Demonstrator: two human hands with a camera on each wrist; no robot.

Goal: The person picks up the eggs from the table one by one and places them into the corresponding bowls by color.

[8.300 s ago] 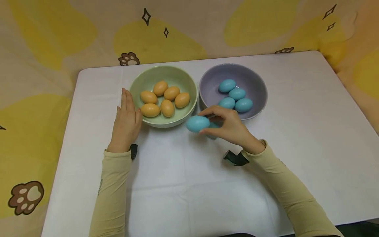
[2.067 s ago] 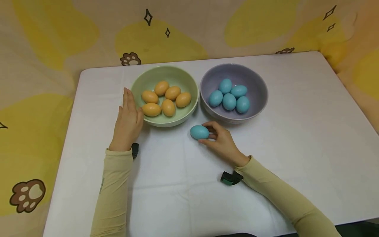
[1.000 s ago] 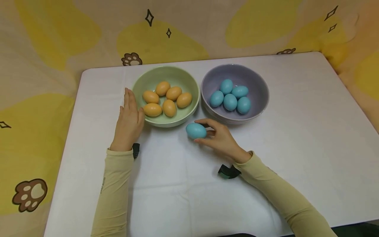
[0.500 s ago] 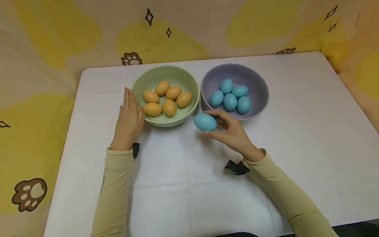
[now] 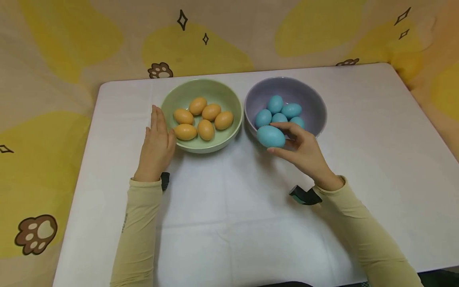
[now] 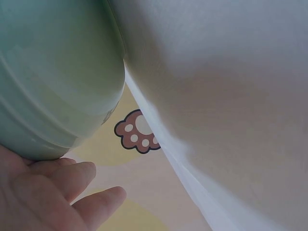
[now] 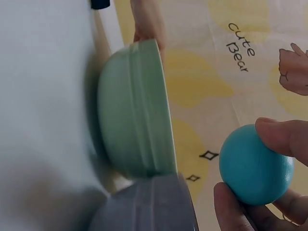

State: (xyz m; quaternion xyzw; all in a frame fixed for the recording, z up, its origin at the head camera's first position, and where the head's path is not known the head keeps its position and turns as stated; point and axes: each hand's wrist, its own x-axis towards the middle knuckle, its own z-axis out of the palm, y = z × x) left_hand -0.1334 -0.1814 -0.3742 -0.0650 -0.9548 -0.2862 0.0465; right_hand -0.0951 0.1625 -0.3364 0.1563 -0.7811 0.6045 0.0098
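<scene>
Between thumb and fingers, my right hand [image 5: 305,153] pinches a blue egg [image 5: 271,136] just above the near rim of the purple bowl [image 5: 315,99]. Several other blue eggs [image 5: 275,104] lie inside that bowl, two of them partly hidden by the held one. In the right wrist view the blue egg [image 7: 255,166] is clearly gripped. My left hand [image 5: 155,147] rests with straight fingers against the left side of the green bowl [image 5: 215,88]. Several orange-yellow eggs [image 5: 206,130] lie in the green bowl. The left wrist view shows fingers touching the green bowl's outer wall [image 6: 57,82].
Both bowls stand side by side on a white-covered table [image 5: 222,223], toward its far edge. A yellow and beige patterned cloth [image 5: 229,36] hangs behind and to the sides. Dark wrist straps [image 5: 305,195] show under the sleeves.
A blue egg from the table in front of the bowls was picked up by my right hand and carried up and right to the purple bowl. Another egg went in earlier. My left hand stays put.
</scene>
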